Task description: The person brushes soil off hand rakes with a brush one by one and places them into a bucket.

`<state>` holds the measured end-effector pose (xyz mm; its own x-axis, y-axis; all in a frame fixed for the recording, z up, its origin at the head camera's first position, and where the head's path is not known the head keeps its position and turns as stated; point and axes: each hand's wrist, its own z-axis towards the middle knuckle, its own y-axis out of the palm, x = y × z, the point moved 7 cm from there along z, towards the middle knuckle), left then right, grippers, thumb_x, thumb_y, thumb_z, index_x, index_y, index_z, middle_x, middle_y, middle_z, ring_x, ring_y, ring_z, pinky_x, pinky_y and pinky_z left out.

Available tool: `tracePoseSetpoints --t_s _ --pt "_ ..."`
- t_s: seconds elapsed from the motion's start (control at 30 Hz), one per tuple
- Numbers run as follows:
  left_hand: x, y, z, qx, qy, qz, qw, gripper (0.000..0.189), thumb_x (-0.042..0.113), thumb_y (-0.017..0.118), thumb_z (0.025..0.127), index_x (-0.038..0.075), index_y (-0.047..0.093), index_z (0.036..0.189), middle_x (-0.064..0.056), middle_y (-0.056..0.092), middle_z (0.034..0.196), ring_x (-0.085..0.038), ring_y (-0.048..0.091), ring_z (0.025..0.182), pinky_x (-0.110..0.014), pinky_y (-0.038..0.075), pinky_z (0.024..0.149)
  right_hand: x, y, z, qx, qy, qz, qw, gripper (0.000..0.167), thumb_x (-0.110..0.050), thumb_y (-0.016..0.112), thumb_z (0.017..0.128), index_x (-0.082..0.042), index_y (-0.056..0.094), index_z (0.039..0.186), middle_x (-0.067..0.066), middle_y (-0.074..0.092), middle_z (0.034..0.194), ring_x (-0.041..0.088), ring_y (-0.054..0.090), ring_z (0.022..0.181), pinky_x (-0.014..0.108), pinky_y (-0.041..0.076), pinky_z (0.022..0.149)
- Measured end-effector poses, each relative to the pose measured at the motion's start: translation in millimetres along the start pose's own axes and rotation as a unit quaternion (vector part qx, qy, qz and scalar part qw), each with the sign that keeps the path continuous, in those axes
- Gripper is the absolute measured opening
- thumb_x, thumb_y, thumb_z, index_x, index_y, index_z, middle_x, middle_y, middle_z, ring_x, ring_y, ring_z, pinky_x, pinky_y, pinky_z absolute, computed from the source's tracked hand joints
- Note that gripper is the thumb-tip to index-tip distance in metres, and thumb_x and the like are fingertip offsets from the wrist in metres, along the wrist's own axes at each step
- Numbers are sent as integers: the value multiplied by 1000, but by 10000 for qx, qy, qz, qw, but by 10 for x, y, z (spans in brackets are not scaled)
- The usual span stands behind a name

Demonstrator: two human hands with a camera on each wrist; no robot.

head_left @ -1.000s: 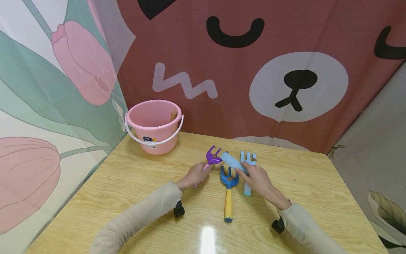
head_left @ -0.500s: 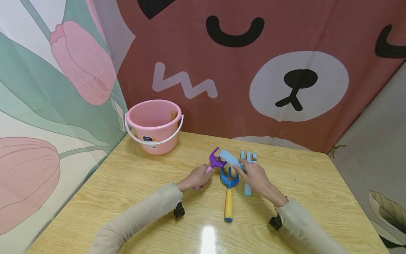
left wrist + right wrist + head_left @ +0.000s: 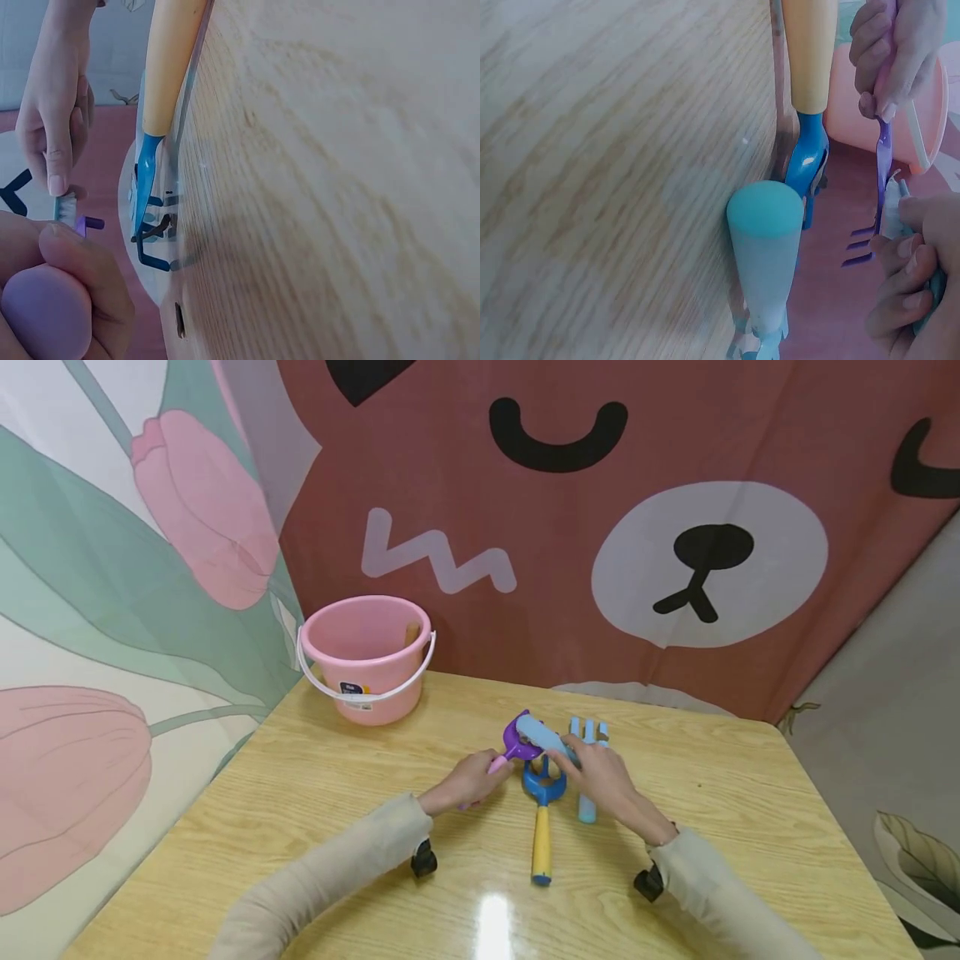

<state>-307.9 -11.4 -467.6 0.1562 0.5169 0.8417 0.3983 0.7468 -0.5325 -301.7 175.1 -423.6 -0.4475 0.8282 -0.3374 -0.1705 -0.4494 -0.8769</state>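
Observation:
In the head view my left hand (image 3: 471, 779) grips the pink handle of a small purple toy rake (image 3: 513, 747), its head tilted up above the table. My right hand (image 3: 606, 779) holds a light blue brush (image 3: 542, 737) across the rake's head; white bristles (image 3: 67, 209) show in the left wrist view. In the right wrist view the brush (image 3: 893, 210) meets the purple rake (image 3: 885, 161) just above its tines. Below them lies a blue rake with a yellow handle (image 3: 542, 843). Under my right hand lies a light blue rake (image 3: 587, 808), partly hidden.
A pink bucket (image 3: 375, 702) with a white handle stands at the back left of the wooden table (image 3: 360, 877). A brown stick-like thing (image 3: 412, 633) shows inside it. A printed curtain (image 3: 465, 485) hangs behind the table.
My left hand has brought the purple rake a little to the right and turned its head, so it now lies behind the brush. My right hand has shifted slightly left with the brush.

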Motion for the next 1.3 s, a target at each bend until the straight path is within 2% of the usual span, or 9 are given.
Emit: tracePoseSetpoints --t_s 0.2,0.43,0.53,0.73,0.83,0.93,1.03,1.2,1.3 --pt "5 -1 2 28 94 41 9999 23 27 51 104 6 57 97 -1 45 54 -10 40 34 -22 32 29 60 -40 -9 255 128 -34 9996 39 -30 62 99 4 64 118 -8 32 45 4 23 36 21 20 37" --pt "-10 5 10 33 16 -54 10000 25 29 51 104 6 55 96 -1 44 54 -11 39 35 -22 32 30 -51 58 -13 -29 -223 178 9996 39 -32 61 99 2 65 118 -10 44 52 3 36 40 23 34 38" --pt "-9 9 13 59 67 7 10000 25 29 51 104 6 55 93 -1 43 53 -10 38 34 -22 32 29 -23 59 -11 -55 -94 47 9999 40 -33 60 100 2 65 118 -9 44 51 5 37 39 25 33 37" --pt "-28 16 3 20 66 40 10000 24 27 51 104 6 55 91 -1 43 52 -11 39 33 -23 32 28 122 -33 -15 222 332 -264 9989 41 -34 61 100 2 64 120 -6 38 48 8 32 37 25 24 35" --pt "-39 11 -1 14 16 -21 10000 25 28 51 104 6 56 95 -1 44 53 -12 39 34 -23 33 28 95 -42 -18 268 219 -111 9993 41 -34 60 100 1 65 120 -6 38 49 7 31 39 25 25 36" --pt "-33 6 2 6 17 -104 9999 24 29 53 103 6 57 101 -1 44 56 -11 39 34 -23 33 29 7 8 -19 74 -106 72 9999 41 -35 60 100 1 65 119 -8 42 52 5 34 40 24 31 38" --pt "-21 3 6 -6 39 -201 9998 22 27 55 102 4 57 105 -1 45 57 -11 38 34 -23 33 29 -37 47 -30 -104 -181 130 9997 42 -36 59 101 1 64 120 -9 45 53 5 36 41 25 35 40" --pt "-39 -4 0 33 5 -120 9999 20 22 59 99 3 58 106 -1 45 54 -11 38 33 -23 32 29 82 -16 -68 91 321 -53 9994 45 -36 57 101 4 62 124 -6 37 47 8 29 38 25 26 38" --pt "-60 -13 -8 93 -17 -77 9999 20 20 60 97 3 57 108 -1 46 53 -12 39 34 -23 33 29 145 -73 -89 294 416 -68 9987 46 -35 57 102 5 61 124 -6 36 47 7 27 38 24 23 37"
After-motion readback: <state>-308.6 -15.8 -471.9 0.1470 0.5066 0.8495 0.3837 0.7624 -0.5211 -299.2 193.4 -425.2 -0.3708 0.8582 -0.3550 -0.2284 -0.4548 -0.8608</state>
